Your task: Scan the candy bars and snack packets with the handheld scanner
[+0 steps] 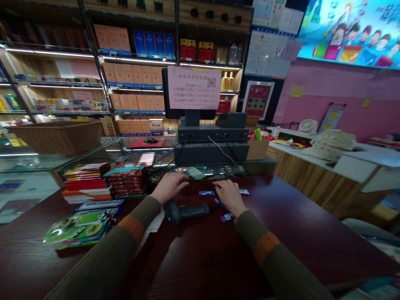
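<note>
My left hand (pixel 171 186) is above the dark wooden counter, fingers stretched to the right, with nothing visible in it. Just below it, a black barcode scanner (pixel 190 211) with a small blue light lies on its side. My right hand (pixel 229 193) hovers or rests, I cannot tell which, over several small blue-purple packets, its fingers loosely bent and apart. One packet (pixel 206 193) is left of its fingertips, another packet (pixel 227 217) lies below the palm, and a third packet (pixel 245 191) shows at its right. Part of one under the hand is hidden.
Stacks of red packages (pixel 89 181) and brown-red packets (pixel 127 181) stand at left, behind a green panda-printed pack (pixel 83 229). A monitor bearing a paper sign (pixel 193 88) stands beyond the counter (pixel 200 258). A wicker basket (pixel 56 137) sits on the glass case.
</note>
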`<state>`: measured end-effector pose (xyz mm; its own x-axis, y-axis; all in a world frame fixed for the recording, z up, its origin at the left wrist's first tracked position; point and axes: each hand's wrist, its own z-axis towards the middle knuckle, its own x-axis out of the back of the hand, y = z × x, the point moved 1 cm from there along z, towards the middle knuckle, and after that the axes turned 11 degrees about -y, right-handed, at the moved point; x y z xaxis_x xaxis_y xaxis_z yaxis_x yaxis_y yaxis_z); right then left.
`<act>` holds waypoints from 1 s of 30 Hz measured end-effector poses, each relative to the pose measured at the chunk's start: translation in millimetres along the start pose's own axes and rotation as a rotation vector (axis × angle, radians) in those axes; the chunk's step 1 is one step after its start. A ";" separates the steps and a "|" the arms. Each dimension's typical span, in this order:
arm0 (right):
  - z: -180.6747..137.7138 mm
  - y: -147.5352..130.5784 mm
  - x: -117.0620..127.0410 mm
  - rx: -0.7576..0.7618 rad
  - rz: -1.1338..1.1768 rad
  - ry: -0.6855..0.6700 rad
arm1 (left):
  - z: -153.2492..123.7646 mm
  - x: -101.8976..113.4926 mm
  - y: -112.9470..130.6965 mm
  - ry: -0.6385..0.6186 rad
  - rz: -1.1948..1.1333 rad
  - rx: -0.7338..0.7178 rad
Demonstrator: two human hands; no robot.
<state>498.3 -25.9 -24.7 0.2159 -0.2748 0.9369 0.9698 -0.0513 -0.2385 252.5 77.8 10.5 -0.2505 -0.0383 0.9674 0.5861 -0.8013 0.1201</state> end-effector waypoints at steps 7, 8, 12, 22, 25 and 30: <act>-5.4 30.0 0.9 -0.037 -0.009 0.004 | 25.8 -7.9 28.2 -0.097 0.048 -0.043; -6.4 34.4 1.2 -0.046 -0.007 0.001 | 28.9 -8.2 33.6 -0.109 0.046 -0.044; -10.0 52.3 0.7 -0.101 -0.010 -0.024 | 42.1 -13.9 53.2 -0.163 0.050 -0.055; -12.4 96.0 -11.8 -0.199 -0.019 -0.040 | 78.9 -41.4 88.7 -0.254 0.085 -0.055; -12.4 106.4 -13.4 -0.213 0.011 -0.055 | 88.1 -47.3 98.6 -0.266 0.099 -0.050; -11.6 120.1 -15.2 -0.243 0.073 -0.088 | 102.7 -59.7 108.1 -0.295 0.120 -0.032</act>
<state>610.2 -39.1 -70.5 0.3034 -0.2019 0.9312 0.8980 -0.2664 -0.3503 409.9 54.7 -11.4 0.0559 0.0377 0.9977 0.5725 -0.8199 -0.0011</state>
